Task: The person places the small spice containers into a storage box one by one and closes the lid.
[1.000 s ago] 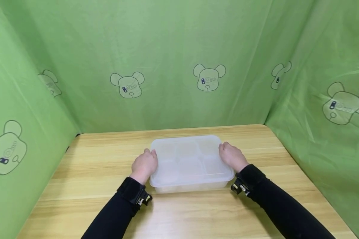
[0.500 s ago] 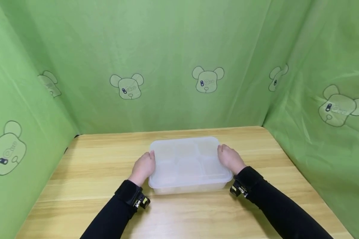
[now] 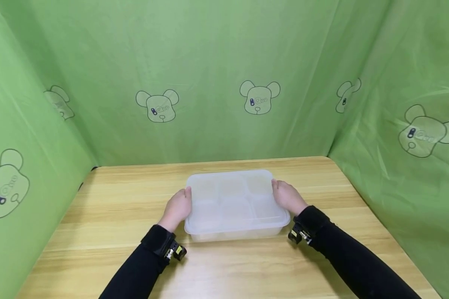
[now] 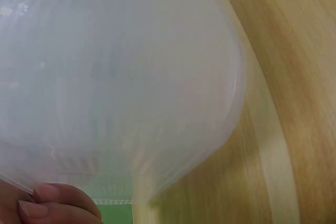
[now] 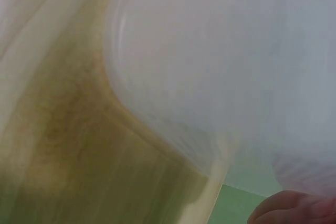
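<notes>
A rectangular plastic storage box [image 3: 230, 236] sits on the wooden table, under a translucent white lid [image 3: 232, 203]. Several compartments show faintly through the lid. At the box's left side, my left hand [image 3: 178, 207] grips the rim, thumb along its edge. Curled fingertips [image 4: 50, 195] peek out below the box's edge in the left wrist view. My right hand [image 3: 289, 197] holds the opposite side, close to the lid's right edge. In the right wrist view, bent fingers [image 5: 294, 208] show just under the rim. The palms are hidden.
The light wood table [image 3: 108, 216] extends around the box on all sides. Green curtains [image 3: 209, 50] printed with bear heads enclose its back, left and right. Both forearms wear black sleeves, with a small camera strapped at each wrist.
My left hand has closed in on the rim, its thumb now lying along the edge where it was raised before. The right hand stays almost in place; the box barely shifts in view.
</notes>
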A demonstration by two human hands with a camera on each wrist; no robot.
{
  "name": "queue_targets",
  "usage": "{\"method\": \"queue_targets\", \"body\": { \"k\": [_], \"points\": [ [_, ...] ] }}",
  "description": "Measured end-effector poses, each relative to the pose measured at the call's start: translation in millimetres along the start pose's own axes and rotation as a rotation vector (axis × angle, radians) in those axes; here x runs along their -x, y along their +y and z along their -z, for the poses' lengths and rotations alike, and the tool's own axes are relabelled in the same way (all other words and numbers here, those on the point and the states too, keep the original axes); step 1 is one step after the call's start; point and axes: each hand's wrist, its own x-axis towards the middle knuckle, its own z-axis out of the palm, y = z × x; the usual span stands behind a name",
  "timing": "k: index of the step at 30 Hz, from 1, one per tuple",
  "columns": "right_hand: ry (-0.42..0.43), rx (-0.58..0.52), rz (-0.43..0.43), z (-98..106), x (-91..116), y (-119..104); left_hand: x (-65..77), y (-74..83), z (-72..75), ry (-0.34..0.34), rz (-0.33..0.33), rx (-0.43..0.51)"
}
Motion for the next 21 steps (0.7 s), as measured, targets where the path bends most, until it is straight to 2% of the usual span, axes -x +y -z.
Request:
{"method": "queue_targets", "body": {
  "k": [9, 21],
  "points": [
    [-0.019, -0.043, -0.007, 0.9, -1.5, 1.5, -0.5, -0.8, 0.2, -0.004, -0.011, -0.002],
    [-0.027, -0.029, -0.033, -2.9, -0.3, 1.9, 0.4, -0.5, -2.6, 0.019, 0.0, -0.002]
  ]
}}
